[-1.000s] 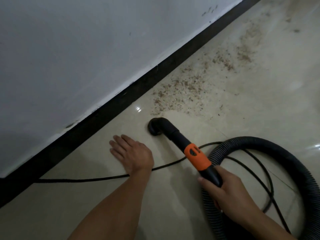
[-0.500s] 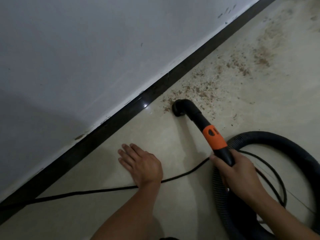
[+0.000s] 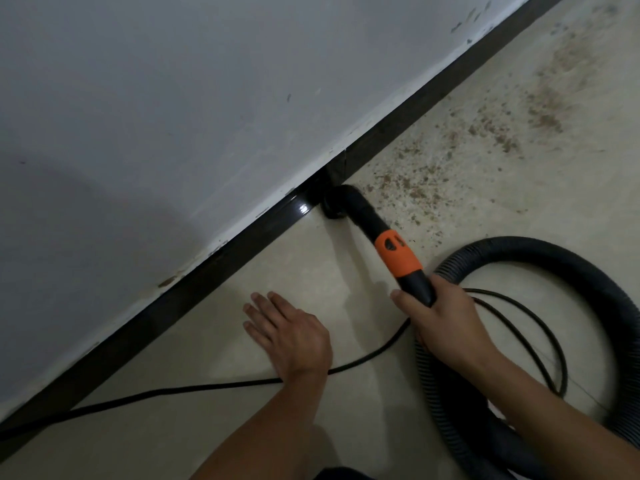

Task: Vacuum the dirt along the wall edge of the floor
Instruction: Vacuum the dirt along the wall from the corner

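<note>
Two hands work low over the floor (image 3: 304, 268), and the right hand (image 3: 443, 323) has its fingers wrapped round the black grip of a vacuum wand (image 3: 369, 218). The wand is a black tube with a bright orange sleeve (image 3: 398, 256) just ahead of the grip, and it slants up and to the left from the hand. At its far end it bends into a round black nozzle (image 3: 334, 204), which sits mouth-down on the tile, pressed against the foot of the skirting (image 3: 225, 263). A thick, ribbed black hose (image 3: 571, 268) runs back from the grip and curls in a wide loop on the floor to the right. The left hand (image 3: 291, 337) lies palm-down on the tile with its fingers straight and close together, pointing toward the wall and holding nothing. A thin black cord (image 3: 207, 388) runs across the floor from the lower left, passes at the left wrist and goes on toward the hose loop. Brown, crumbly dirt (image 3: 412, 190) is scattered over the tile just right of the nozzle and spreads in a broad band along the skirting toward the upper right. The floor is pale, glossy beige tile. The skirting is a dark, shiny strip crossing the view diagonally, with a bright glint beside the nozzle. Above it rises a plain whitish wall (image 3: 173, 116) with a few small dark marks and chipped paint along its lower edge.
</note>
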{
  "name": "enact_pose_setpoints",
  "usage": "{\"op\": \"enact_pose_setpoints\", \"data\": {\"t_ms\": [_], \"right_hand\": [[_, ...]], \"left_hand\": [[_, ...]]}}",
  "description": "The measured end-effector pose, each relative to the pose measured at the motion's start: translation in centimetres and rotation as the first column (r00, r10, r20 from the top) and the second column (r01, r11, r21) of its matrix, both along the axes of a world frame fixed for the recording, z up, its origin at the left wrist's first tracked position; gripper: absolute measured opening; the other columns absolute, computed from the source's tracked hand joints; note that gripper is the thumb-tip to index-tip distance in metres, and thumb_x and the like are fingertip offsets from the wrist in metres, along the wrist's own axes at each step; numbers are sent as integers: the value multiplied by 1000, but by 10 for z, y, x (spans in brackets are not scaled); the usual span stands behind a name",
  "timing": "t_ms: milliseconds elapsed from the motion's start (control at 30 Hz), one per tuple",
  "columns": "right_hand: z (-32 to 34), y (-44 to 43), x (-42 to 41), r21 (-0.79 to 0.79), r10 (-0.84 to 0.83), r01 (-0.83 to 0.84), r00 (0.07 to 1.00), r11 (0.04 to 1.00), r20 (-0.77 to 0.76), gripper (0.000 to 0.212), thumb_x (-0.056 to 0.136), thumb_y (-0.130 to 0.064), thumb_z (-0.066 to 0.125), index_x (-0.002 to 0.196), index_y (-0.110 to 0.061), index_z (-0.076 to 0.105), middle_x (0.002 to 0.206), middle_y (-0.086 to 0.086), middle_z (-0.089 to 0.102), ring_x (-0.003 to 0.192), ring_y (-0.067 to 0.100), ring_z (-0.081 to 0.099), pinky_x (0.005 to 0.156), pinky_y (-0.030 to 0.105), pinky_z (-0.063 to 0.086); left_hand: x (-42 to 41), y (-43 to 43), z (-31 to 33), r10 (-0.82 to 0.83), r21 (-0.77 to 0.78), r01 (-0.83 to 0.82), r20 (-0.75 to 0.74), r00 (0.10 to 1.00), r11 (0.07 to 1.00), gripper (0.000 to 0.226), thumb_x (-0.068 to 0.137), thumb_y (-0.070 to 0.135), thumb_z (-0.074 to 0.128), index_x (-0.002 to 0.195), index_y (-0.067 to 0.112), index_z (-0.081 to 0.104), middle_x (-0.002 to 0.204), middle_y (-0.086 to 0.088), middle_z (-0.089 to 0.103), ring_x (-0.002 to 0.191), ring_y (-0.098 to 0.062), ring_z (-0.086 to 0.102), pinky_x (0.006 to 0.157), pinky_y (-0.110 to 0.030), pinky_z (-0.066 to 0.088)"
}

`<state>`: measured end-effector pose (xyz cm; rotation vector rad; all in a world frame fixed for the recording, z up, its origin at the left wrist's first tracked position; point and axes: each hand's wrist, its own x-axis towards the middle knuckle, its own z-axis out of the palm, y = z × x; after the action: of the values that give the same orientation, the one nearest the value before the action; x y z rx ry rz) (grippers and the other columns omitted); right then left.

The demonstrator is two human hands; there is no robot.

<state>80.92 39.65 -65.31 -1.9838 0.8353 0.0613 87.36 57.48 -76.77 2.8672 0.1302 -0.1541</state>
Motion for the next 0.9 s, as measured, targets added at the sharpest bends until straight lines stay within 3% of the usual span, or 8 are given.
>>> {"op": "enact_pose_setpoints", "data": {"t_ms": [100,167,300,400,533,633,733,900], "right_hand": [[1,21,-24,-2,163,-163,986,987,-45,35,72,-53,65,71,-21,52,57,-3,54,52,9,53,53,29,44],[0,25,-30,11,215,-214,976,977,-46,35,69,-55,63,67,-23,49,54,-6,50,49,6,48,47,22,36],[4,1,-14,-101,95,-101,993,990,-66,26,78,-42,69,76,-19,57,61,-1,59,60,15,58,57,35,45],[10,-9,-35,-177,91,-101,994,979,-65,24,78,-43,69,76,-23,56,61,-2,59,57,10,56,54,34,44],[15,-13,-117,-199,91,-127,979,972,-184,24,75,-49,71,79,-35,52,57,-6,58,52,8,55,49,32,42],[18,-26,-174,-135,-51,28,984,990,-168,28,73,-51,74,85,-32,58,55,0,60,43,12,54,47,33,44],[15,-36,-210,-37,-264,262,962,964,-76,18,79,-32,77,77,-27,60,46,9,55,36,18,51,39,24,40],[7,-60,-223,52,-477,475,879,878,15,25,85,-28,73,77,-9,58,48,10,53,39,23,49,43,38,43]], "left_hand": [[1,0,0,-1,-3,1,-4,1000,1000,59,90,20,30,139,-10,41,147,-34,34,139,-52,27,113,-62,20],[1,-1,1,5,-11,-5,3,1000,1000,60,91,21,24,138,-11,42,147,-35,34,138,-52,28,112,-63,21],[1,0,-1,-7,-7,7,-5,1000,1000,62,90,23,21,139,-11,41,147,-35,33,139,-51,27,113,-62,19],[1,2,-2,-7,-5,7,-1,1000,1000,62,90,22,24,139,-11,39,148,-35,32,139,-51,26,114,-62,16],[0,2,-2,-1,-23,2,27,1000,1000,58,90,18,33,140,-13,37,149,-36,29,140,-52,23,114,-63,14],[-2,1,-1,-17,-57,16,-11,1000,998,57,91,15,35,140,-14,34,149,-38,26,140,-54,20,114,-64,12],[-3,-1,0,-5,-63,4,-26,1000,998,59,90,17,31,141,-14,33,150,-38,24,141,-54,17,114,-64,8],[5,-2,1,-100,23,103,-80,992,994,68,92,14,47,150,-4,16,158,-27,13,146,-44,8,116,-59,4]]}}
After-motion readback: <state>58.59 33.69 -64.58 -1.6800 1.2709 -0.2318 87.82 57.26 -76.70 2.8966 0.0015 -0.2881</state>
